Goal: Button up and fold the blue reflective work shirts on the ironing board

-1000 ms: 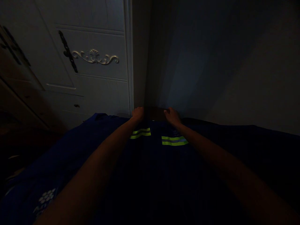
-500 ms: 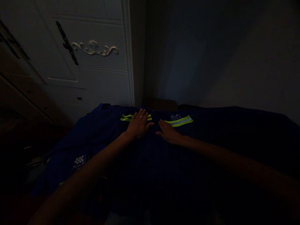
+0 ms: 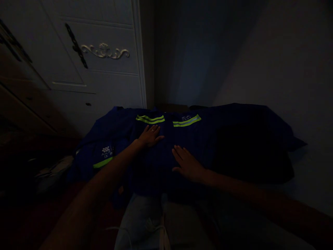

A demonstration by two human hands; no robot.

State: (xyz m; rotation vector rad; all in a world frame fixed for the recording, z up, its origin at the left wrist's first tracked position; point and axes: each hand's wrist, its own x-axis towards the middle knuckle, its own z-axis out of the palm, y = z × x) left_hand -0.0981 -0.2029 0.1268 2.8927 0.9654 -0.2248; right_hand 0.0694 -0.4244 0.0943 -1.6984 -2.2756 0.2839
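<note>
A dark blue work jacket lies spread out in front of me, its sleeves out to both sides. Two yellow-green reflective strips cross its chest, and white lettering shows on the left-hand sleeve. My left hand rests flat on the cloth just below the left strip, fingers spread, a ring on one finger. Lower and to the right, my right hand lies open on the jacket front with its fingers stretched out. Neither hand grips anything. Deep shadow hides much of the lower cloth.
A white cabinet with dark handles and a carved ornament stands at the back left. A pale wall rises on the right. Light cloth lies in shadow at left. My light trousers show below.
Both hands have slid down the jacket toward me, the right one farther, uncovering the reflective strips. The view has shifted, so more of the jacket's sleeves and my legs show.
</note>
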